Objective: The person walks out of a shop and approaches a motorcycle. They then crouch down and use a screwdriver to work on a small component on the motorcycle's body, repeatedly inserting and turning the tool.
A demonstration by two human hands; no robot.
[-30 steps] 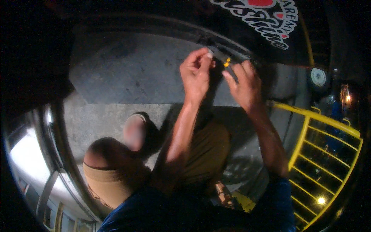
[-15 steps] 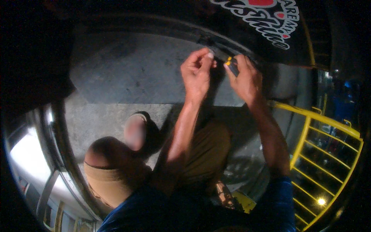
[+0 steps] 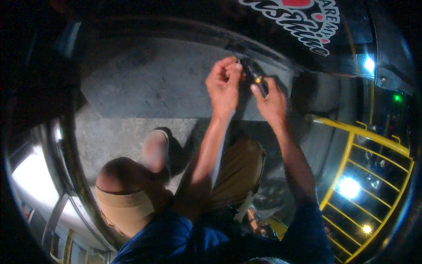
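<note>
My right hand point(image 3: 273, 103) grips a slim black hand tool point(image 3: 258, 80) with a yellow band; its dark far end points up and left toward my left hand. Its exact kind cannot be made out. With thumb and fingers pinched together, my left hand point(image 3: 224, 83) is held just left of the tool's end. Whatever it pinches is too small and dark to name. Both hands are over a grey floor plate point(image 3: 145, 79), close to the lower edge of a black panel point(image 3: 211, 17).
White and red lettering point(image 3: 303, 26) covers part of the black panel. A yellow metal railing point(image 3: 378, 141) stands at the right, with a bright light point(image 3: 349, 188) behind it. My bent knee point(image 3: 116, 176) and a foot point(image 3: 156, 149) are at the lower left.
My right hand has moved down and slightly left, and more of the tool shows, angled toward my left hand. My left hand stays nearly in place. Bright light now shows at the right.
</note>
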